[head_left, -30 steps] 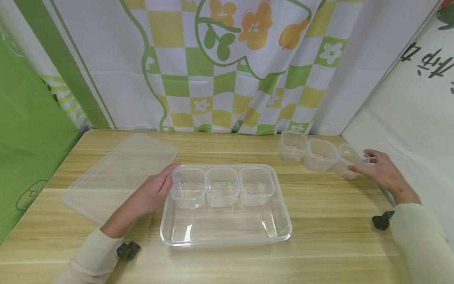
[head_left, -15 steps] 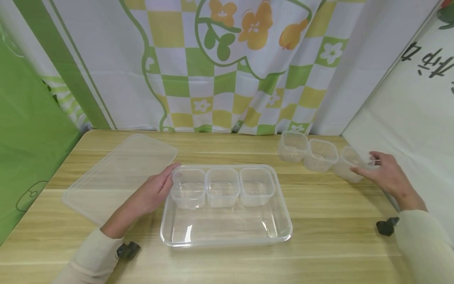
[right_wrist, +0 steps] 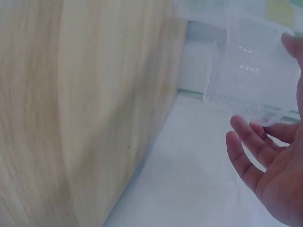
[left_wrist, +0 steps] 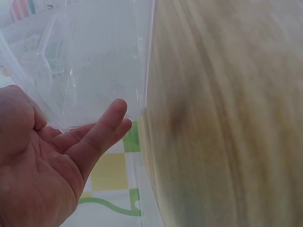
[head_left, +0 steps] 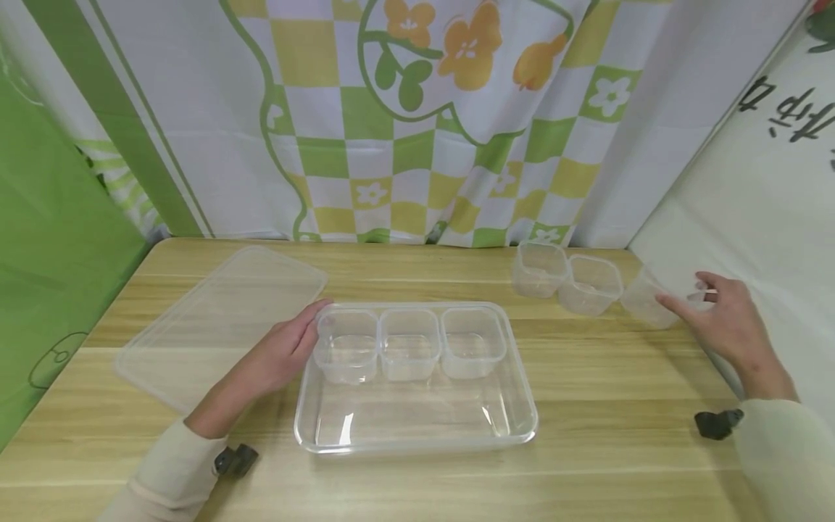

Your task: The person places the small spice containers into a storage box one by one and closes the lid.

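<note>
Here, 1 cup (head_left: 649, 301) tilted, container (head_left: 417, 409) facing up, long axis left-right

I have the tray (head_left: 417, 413) on the table (head_left: 587, 449), near the centre of my head view; three tubs (head_left: 409, 362) stand side by side in it, along its twelve o'clock edge; the left hand (head_left: 287, 348) is at its ten o'clock corner; between nine and ten o'clock of the tray I see the lid (head_left: 215, 333) on the table; toward two o'clock come a far tub (head_left: 538, 279), a middle tub (head_left: 588, 293) just beside it, then an outer tub (head_left: 647, 303), with the right hand (head_left: 727, 319) at its three o'clock; the curtain (head_left: 450, 167) hangs at twelve, behind the table.
</note>
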{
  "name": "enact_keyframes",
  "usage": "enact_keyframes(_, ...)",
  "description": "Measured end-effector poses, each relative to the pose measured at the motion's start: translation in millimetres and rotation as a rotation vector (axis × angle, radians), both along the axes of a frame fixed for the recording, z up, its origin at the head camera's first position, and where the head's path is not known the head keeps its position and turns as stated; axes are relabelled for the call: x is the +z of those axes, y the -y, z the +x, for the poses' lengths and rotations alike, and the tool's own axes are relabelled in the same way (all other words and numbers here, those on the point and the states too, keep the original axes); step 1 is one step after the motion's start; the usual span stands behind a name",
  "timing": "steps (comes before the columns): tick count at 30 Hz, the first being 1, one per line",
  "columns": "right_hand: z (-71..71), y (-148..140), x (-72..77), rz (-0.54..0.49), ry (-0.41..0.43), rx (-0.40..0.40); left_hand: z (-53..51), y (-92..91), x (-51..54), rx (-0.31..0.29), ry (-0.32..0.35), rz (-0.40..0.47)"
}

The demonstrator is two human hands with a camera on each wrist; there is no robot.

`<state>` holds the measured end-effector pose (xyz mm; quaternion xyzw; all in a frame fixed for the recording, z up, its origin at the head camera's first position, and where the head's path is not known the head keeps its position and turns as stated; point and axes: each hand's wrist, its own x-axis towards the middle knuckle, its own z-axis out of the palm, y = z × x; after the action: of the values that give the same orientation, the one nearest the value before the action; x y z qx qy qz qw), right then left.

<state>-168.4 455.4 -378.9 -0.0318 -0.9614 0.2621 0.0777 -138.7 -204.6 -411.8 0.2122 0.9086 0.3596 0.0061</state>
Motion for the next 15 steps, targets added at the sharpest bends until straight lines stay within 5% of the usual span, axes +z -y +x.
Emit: enact_keyframes(15,15.6,45,34.7,0.074,-0.072,-0.032,1.4,-0.5,0.4,-0.001,-0.015,0.014)
